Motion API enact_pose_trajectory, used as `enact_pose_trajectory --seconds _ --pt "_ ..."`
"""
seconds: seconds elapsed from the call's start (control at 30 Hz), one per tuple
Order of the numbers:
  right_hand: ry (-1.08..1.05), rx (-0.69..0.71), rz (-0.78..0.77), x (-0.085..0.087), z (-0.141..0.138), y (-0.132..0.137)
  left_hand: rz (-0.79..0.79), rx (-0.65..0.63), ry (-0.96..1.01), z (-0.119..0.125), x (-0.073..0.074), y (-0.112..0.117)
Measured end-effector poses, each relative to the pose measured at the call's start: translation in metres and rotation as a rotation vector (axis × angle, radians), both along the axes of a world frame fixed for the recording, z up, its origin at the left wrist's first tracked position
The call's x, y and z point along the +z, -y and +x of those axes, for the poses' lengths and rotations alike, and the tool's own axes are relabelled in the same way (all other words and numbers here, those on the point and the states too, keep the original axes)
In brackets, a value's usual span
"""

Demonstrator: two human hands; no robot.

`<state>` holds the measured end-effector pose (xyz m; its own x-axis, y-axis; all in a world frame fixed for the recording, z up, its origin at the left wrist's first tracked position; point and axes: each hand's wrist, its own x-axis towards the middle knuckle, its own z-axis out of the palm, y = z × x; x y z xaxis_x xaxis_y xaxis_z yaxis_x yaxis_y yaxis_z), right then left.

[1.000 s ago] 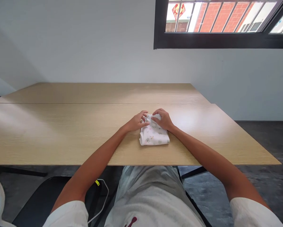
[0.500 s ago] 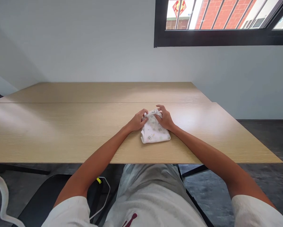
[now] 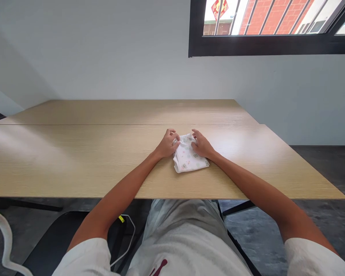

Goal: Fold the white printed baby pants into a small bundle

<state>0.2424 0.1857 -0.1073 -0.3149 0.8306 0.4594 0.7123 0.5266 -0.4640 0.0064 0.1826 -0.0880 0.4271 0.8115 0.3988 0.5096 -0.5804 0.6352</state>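
A small white folded cloth with a faint coloured print lies on the wooden table, a little in from the near edge. My left hand grips its far left corner with curled fingers. My right hand pinches the far right corner in the same way. Both hands rest on the cloth's far end, and the near part of the cloth lies flat on the table.
A second table butts against the far side, up to a pale wall with a dark-framed window at upper right. A black chair and a white cable are below left.
The cloth's far edge, lifted half a second ago, now lies lower and the cloth has shifted slightly away from me. Both hands moved a little forward with it.
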Motion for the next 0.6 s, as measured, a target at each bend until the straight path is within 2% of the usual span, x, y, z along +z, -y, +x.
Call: enact_pose_trajectory --seconds 0.17,0.37,0.47,0.6 --pt "-0.012 -0.008 0.227 0.007 -0.005 0.014 -0.113 -0.117 -0.260 -0.006 -0.001 -0.001" --pt "0.232 0.214 0.298 0.001 -0.012 0.026 -0.137 -0.217 -0.294 -0.013 -0.005 -0.008" --pt "0.344 0.284 0.303 -0.002 -0.010 0.023 -0.179 -0.192 -0.346 -0.017 -0.001 -0.010" --pt "0.422 0.298 0.296 -0.002 -0.006 0.021 -0.186 -0.109 -0.496 -0.019 0.006 -0.010"
